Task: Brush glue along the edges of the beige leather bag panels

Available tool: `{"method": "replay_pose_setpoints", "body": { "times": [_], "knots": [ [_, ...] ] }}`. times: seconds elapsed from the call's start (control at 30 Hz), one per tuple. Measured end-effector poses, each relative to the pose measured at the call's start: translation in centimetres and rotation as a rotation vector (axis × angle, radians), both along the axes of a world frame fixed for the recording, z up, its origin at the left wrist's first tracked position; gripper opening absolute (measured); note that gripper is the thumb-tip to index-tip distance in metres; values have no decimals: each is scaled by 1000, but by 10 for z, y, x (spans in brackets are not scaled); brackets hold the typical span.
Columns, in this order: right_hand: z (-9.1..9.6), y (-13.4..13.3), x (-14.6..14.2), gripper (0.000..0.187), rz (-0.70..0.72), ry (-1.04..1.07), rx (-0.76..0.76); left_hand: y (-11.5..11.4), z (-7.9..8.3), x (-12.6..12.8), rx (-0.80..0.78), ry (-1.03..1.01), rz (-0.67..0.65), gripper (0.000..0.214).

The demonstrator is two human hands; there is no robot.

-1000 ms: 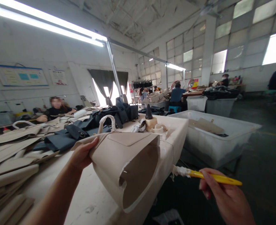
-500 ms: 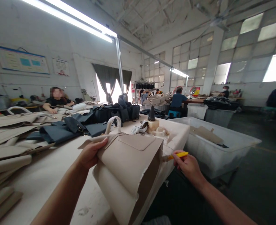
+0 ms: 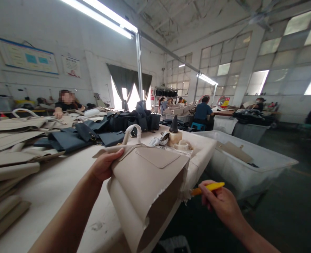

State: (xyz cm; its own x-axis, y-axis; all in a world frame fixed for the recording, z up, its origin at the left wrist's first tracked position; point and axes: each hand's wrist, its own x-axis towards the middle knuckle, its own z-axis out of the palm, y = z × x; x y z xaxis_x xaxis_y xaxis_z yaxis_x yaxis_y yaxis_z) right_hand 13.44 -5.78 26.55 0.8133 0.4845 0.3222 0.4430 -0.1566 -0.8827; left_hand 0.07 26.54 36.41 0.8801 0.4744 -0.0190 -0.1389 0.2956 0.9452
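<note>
A beige handbag body lies on its side across the table corner, its raw open edge facing right. My left hand grips the bag near its far end, thumb on top, beside the wrapped handle. Pinched in my right hand is a yellow-handled brush. The brush's whitish, clotted tip is at the right side of the bag's opening; whether it touches the edge I cannot tell. Beyond the bag stand a glue bottle with a dark cone top and a roll of tape.
Dark blue bag pieces and stacked beige bag pieces cover the table's left and far side. A white plastic bin with a beige piece inside stands right of the table. Co-workers sit farther back, one across the table.
My right hand has moved down and to the right with the brush, along the bag's open side. The bag's opening gapes wider towards me. My left hand keeps its hold.
</note>
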Motion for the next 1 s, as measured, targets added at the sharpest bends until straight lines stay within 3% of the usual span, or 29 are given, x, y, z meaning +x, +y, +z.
{"method": "replay_pose_setpoints", "body": {
  "times": [0.13, 0.27, 0.6, 0.87, 1.0],
  "knots": [
    [8, 2, 18, 44, -144, -140, 32, 4, -1, -1, -13, 3, -31, 16],
    [5, 5, 25, 41, -145, -173, -13, 7, -2, -1, -37, 4, -96, 18],
    [-12, 3, -40, 51, 33, 140, -19, 9, -12, 5, -81, 3, -129, 17],
    [-11, -4, 8, 51, -248, -181, -81, 7, -17, 7, -77, 44, -109, 18],
    [-14, -5, -8, 50, -186, -119, -75, 6, -20, 9, -38, 11, -86, 14]
  ]
}}
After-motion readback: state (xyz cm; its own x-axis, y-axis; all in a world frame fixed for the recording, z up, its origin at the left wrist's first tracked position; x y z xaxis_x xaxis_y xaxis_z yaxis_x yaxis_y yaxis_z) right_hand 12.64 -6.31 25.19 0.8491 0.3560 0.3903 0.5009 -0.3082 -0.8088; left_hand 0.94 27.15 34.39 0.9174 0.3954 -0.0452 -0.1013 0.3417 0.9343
